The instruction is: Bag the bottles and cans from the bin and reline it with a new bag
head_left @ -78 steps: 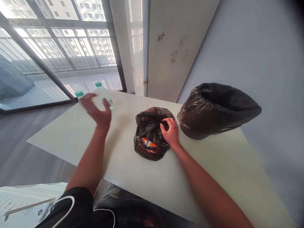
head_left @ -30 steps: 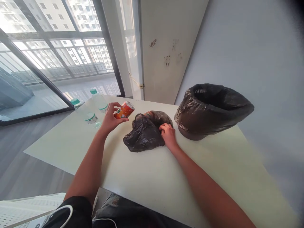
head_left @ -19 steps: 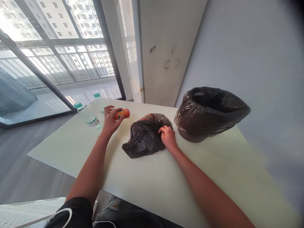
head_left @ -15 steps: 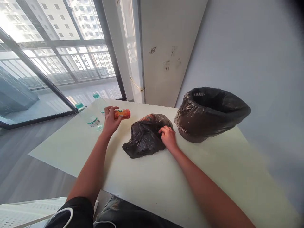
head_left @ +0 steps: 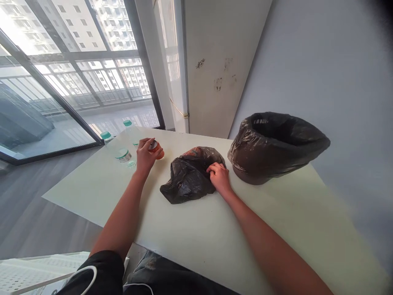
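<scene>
My left hand (head_left: 143, 157) is closed around an orange drink can (head_left: 159, 153) at the left of the table. The can's top end is turned up toward me, and its base is low, near or on the tabletop; I cannot tell whether it touches. On the right, a crumpled black plastic bag (head_left: 187, 182) lies on the table, with something orange and red showing through its thin upper side. The fingers of my right hand (head_left: 219, 176) are curled on the bag's right edge and grip the plastic.
Two clear plastic bottles with green caps, a nearer bottle (head_left: 116, 148) and a farther bottle (head_left: 129, 130), stand beyond my left hand. A bin lined with a black bag (head_left: 254, 162) stands on the white table (head_left: 184, 233) to the right. Behind are a cabinet (head_left: 215, 102) and a wall.
The can has swung from lying sideways to tilted more upright in my left hand, its top end now showing. My right hand stays on the bag. The view has shifted slightly.
</scene>
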Demonstrator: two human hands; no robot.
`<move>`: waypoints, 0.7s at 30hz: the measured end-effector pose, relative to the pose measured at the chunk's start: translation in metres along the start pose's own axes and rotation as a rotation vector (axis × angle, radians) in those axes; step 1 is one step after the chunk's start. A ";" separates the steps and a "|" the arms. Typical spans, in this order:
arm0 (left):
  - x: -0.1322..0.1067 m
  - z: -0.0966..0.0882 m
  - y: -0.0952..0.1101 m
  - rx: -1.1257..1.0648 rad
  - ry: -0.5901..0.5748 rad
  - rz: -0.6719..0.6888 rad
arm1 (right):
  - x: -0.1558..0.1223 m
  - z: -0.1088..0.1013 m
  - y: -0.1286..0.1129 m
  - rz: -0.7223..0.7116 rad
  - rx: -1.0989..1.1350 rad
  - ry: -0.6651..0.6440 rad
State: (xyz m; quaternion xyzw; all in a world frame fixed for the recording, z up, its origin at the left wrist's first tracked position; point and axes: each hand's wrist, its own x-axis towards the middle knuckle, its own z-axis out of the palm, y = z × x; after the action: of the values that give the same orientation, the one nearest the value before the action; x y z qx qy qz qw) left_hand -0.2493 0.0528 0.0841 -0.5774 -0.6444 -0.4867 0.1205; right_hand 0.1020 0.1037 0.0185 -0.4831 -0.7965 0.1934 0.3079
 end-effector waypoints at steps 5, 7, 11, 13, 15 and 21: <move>-0.003 0.011 -0.012 0.015 -0.012 -0.079 | -0.001 0.001 0.001 -0.009 0.008 0.014; -0.003 0.014 -0.015 0.011 -0.012 -0.098 | -0.001 0.001 0.001 -0.014 0.011 0.018; -0.003 0.020 -0.020 -0.010 -0.069 -0.033 | -0.001 0.002 0.002 -0.023 0.021 0.032; -0.003 0.022 -0.020 -0.002 -0.077 -0.025 | -0.001 0.003 0.002 -0.027 0.028 0.040; -0.003 0.022 -0.019 0.014 -0.072 -0.027 | 0.000 0.004 0.003 -0.032 0.038 0.048; -0.005 0.018 0.011 0.033 0.100 0.089 | -0.002 -0.003 -0.003 -0.074 0.117 0.116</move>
State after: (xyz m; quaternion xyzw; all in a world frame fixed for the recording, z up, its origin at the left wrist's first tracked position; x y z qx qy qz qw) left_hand -0.2316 0.0619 0.0769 -0.5783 -0.6191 -0.4986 0.1836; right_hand 0.1023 0.1006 0.0217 -0.4449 -0.7819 0.2000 0.3881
